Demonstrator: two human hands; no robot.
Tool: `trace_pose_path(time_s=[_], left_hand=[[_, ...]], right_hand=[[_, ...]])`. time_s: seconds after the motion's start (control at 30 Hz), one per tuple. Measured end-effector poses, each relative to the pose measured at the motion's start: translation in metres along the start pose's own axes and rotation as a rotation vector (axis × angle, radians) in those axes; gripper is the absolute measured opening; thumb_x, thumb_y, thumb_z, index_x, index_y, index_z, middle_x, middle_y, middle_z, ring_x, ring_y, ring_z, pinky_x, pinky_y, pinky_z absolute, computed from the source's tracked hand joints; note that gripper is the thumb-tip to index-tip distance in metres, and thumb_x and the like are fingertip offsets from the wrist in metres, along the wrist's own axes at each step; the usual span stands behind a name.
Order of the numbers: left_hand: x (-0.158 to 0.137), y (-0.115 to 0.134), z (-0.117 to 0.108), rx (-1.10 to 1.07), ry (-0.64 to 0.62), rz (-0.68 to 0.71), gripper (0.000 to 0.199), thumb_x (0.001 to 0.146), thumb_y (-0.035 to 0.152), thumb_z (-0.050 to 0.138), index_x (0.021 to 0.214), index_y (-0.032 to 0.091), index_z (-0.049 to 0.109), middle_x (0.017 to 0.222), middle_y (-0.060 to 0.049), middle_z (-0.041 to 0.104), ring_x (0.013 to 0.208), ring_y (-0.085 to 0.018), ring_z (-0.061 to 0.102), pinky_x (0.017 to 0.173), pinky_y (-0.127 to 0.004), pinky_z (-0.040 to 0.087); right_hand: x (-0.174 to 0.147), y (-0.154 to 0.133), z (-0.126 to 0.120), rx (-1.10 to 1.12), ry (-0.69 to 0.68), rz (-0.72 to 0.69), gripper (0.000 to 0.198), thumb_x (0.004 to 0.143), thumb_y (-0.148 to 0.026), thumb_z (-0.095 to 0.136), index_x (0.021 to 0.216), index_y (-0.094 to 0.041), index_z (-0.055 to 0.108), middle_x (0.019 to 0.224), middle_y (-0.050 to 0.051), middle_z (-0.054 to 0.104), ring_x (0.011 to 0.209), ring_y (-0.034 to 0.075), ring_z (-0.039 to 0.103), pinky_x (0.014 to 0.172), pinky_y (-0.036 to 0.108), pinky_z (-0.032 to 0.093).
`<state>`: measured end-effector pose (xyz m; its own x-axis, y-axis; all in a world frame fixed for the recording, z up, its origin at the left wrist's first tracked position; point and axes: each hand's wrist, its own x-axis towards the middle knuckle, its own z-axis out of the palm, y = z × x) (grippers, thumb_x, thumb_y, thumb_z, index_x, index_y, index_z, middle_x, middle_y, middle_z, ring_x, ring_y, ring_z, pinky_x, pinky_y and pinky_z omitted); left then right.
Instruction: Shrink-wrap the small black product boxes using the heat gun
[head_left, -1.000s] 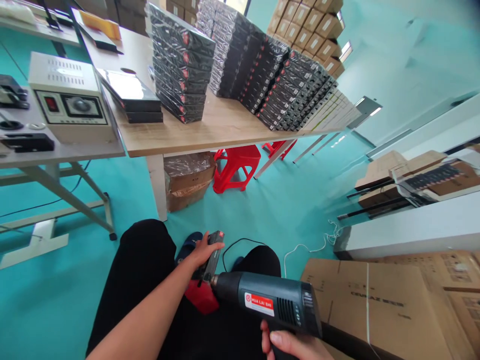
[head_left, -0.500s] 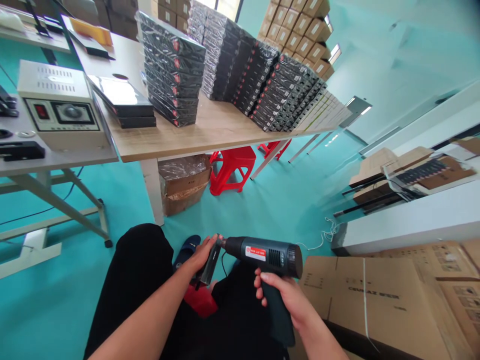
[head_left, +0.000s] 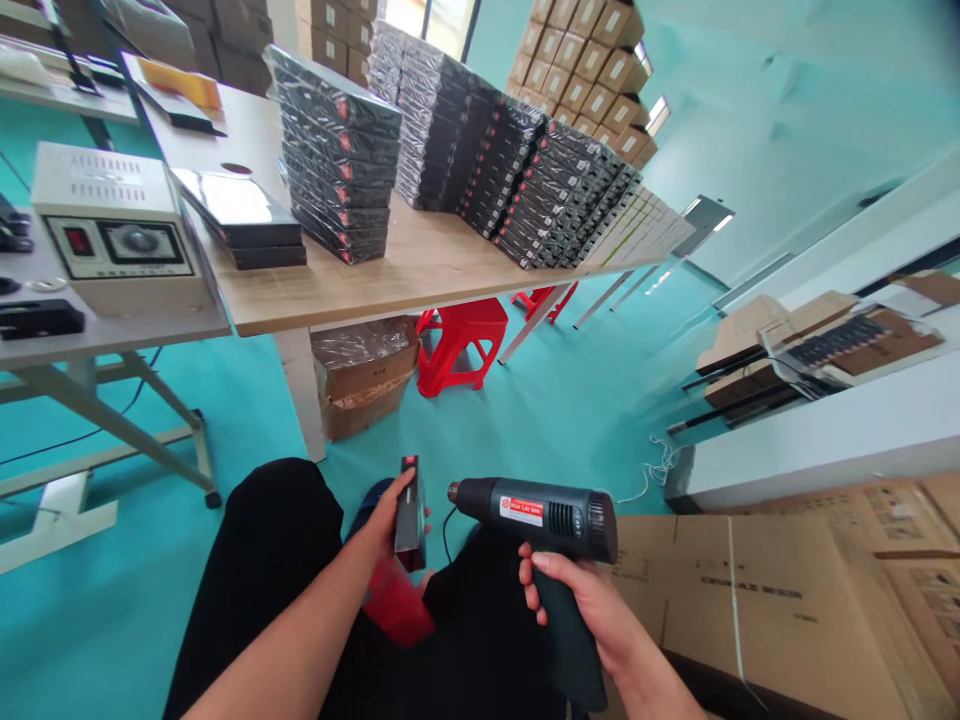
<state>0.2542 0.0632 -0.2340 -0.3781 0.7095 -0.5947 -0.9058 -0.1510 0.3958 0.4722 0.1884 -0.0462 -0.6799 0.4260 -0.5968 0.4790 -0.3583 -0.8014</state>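
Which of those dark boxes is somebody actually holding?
The dark box in the left hand, near the heat gun; it is gripped, while the plastic-wrapped stacks stand on the wooden table.

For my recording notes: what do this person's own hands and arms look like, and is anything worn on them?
The left hand and right hand are bare, without gloves. The forearms are uncovered as far as they show; no sleeve, watch or bracelet is visible.
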Motion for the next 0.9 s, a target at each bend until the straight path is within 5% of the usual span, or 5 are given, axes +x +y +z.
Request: trace_pose_path(time_s=[0.2,0.33,0.5,0.67,0.9], left_hand=[[-0.009,0.017,0.011,-0.232,-0.189,0.031,0.043,0.073,0.047,0.051,0.095,0.011,0.059,0.078,-0.01,0.066,0.07,-0.023,0.063,0.063,-0.034,0.05],[-0.011,0.015,0.011,-0.173,-0.178,-0.078,0.044,0.071,0.05,0.05,0.087,0.011,0.061,0.077,-0.011,0.067,0.072,-0.026,0.063,0.064,-0.037,0.05],[-0.009,0.012,0.005,-0.044,-0.116,-0.141,0.045,0.07,0.053,0.047,0.077,0.011,0.063,0.07,-0.01,0.067,0.07,-0.028,0.063,0.064,-0.041,0.049],[-0.012,0.016,0.007,-0.068,-0.093,-0.068,0.038,0.071,0.047,0.051,0.079,0.012,0.064,0.071,-0.009,0.067,0.074,-0.026,0.064,0.066,-0.038,0.05],[-0.012,0.024,0.008,-0.139,-0.105,0.017,0.044,0.072,0.047,0.049,0.095,0.011,0.061,0.086,-0.011,0.067,0.081,-0.027,0.063,0.073,-0.04,0.049]], right_hand=[[-0.011,0.013,0.003,0.031,-0.166,0.079,0.028,0.076,-0.028,0.055,0.097,-0.01,0.059,0.081,0.009,0.062,0.061,0.014,0.059,0.05,0.023,0.045],[0.011,0.008,0.013,0.104,0.013,-0.051,0.029,0.074,-0.032,0.056,0.095,-0.012,0.058,0.079,0.006,0.062,0.061,0.013,0.058,0.051,0.024,0.046],[0.026,-0.001,0.021,0.094,-0.16,-0.056,0.03,0.071,-0.032,0.059,0.092,-0.01,0.059,0.074,0.007,0.063,0.056,0.014,0.058,0.046,0.023,0.044],[0.02,-0.004,0.023,0.064,0.003,-0.12,0.032,0.071,-0.034,0.059,0.093,-0.012,0.06,0.076,0.006,0.062,0.059,0.013,0.057,0.05,0.024,0.045],[-0.006,0.017,0.01,0.026,-0.144,-0.017,0.028,0.071,-0.03,0.06,0.092,-0.01,0.061,0.076,0.007,0.062,0.059,0.014,0.058,0.051,0.025,0.045]])
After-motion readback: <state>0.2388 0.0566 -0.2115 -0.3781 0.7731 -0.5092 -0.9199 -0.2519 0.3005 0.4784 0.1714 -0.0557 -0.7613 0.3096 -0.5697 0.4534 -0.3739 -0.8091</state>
